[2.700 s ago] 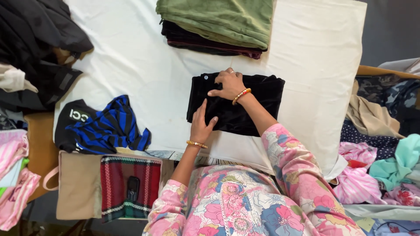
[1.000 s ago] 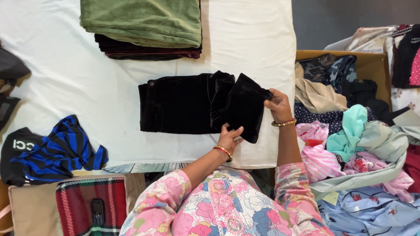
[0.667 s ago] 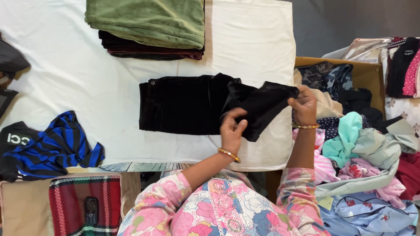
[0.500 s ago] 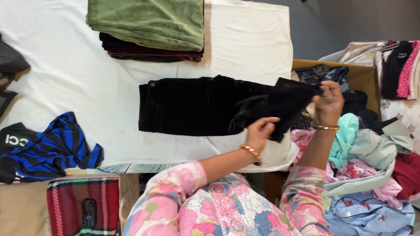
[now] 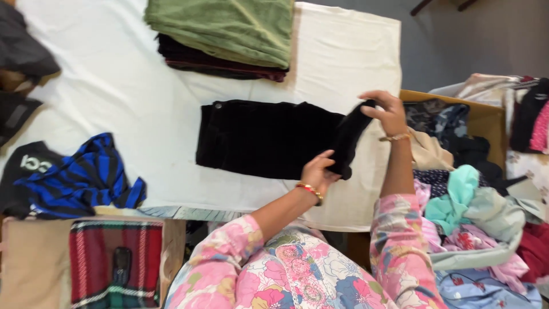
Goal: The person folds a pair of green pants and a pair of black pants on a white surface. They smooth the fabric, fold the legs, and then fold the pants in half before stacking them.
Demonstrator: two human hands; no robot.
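A black velvety garment [image 5: 269, 137] lies at the centre of a white cloth-covered table [image 5: 114, 86]. At twelve o'clock sits a folded olive-green garment [image 5: 229, 26] on a dark maroon folded garment [image 5: 217, 63]. At nine o'clock lies a blue-and-black striped top [image 5: 86, 174], and at seven o'clock a red, green and white tartan bag [image 5: 114, 260] against a tan panel [image 5: 31, 274]. The person's sleeves [image 5: 394, 240] show pink cloth with white, blue and yellow flowers. At four o'clock a heap holds a turquoise piece [image 5: 457, 194], a pale grey-green piece [image 5: 492, 217] and a light blue printed piece [image 5: 486, 289].
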